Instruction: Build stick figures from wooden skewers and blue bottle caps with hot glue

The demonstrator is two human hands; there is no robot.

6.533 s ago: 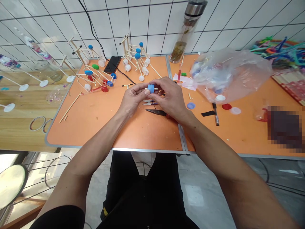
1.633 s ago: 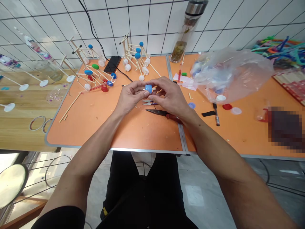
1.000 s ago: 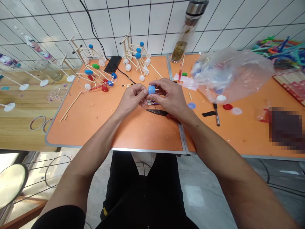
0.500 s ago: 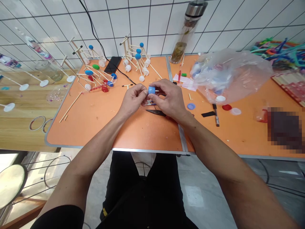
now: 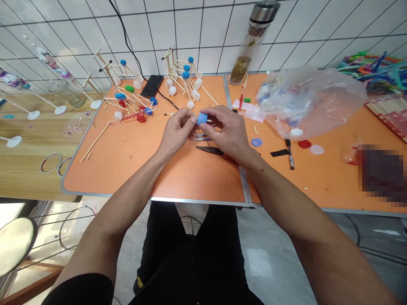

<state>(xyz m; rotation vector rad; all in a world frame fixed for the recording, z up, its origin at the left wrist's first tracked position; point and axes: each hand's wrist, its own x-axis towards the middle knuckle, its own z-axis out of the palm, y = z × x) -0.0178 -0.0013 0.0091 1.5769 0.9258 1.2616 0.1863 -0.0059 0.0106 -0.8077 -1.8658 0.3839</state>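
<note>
A blue bottle cap [image 5: 202,118] on a thin wooden stick is held between both hands above the orange table [image 5: 133,161]. My left hand [image 5: 177,131] pinches the stick on the cap's left side. My right hand [image 5: 227,131] is closed round the cap from the right, thumb and fingers on it. The stick's right end pokes out just past the cap. Under the hands lie small snips [image 5: 200,137] and dark pliers [image 5: 211,150].
Stick-and-cap models [image 5: 182,80] [image 5: 127,99] stand at the back. A black phone [image 5: 151,86] with a cable, a tall bottle [image 5: 251,42], a plastic bag of caps [image 5: 305,99], loose caps [image 5: 256,142] [image 5: 304,144] and a pen [image 5: 289,152] lie around.
The hands have stayed together in the same spot, turning the blue cap slightly on its stick. The view has shifted a little.
</note>
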